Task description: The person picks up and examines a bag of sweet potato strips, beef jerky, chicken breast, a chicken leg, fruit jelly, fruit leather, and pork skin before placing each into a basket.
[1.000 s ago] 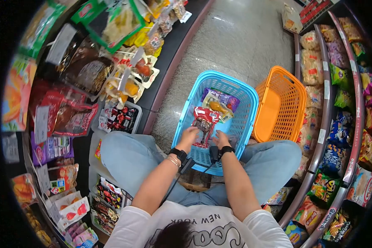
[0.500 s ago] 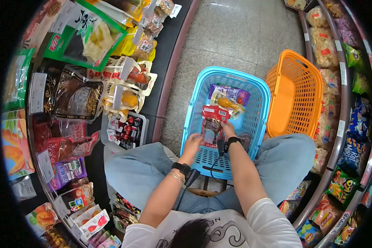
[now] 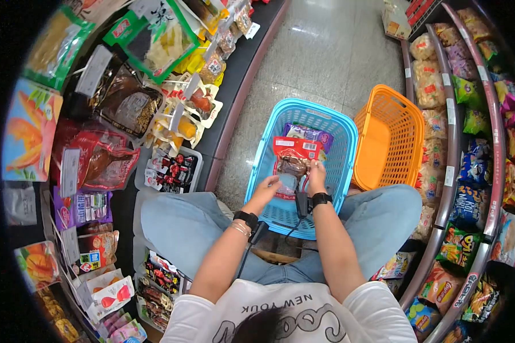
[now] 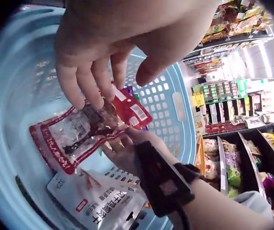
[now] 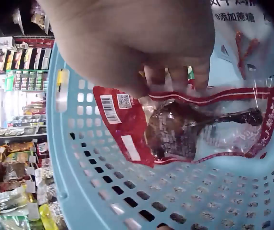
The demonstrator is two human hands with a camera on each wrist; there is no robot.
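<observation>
My right hand [image 3: 316, 178] pinches the long edge of a red-and-clear bag of a dark drumstick [image 5: 175, 129], held inside the blue basket [image 3: 257, 166]. The bag's red end with its barcode points to the basket's far side in the head view. My left hand [image 3: 265, 193] is beside the bag's near end, fingers loosely bent and holding nothing. In the left wrist view its fingertips [image 4: 96, 100] overlap the bag. A purple packet [image 3: 310, 134] lies beyond the bag in the basket, and a white printed bag [image 4: 98, 201] shows in the left wrist view.
An orange basket [image 3: 377, 154] stands against the blue one on the right. Shelves of snack bags [image 3: 472, 168] line the right side. On the left, a shelf [image 3: 226, 123] carries hanging packets and a tray of dark small packs [image 3: 180, 171]. My bent knees flank the blue basket.
The drumstick bag has come up toward me and now covers the yellowish packet behind it. My right hand has moved onto its side edge, while my left hand has drawn off to the left.
</observation>
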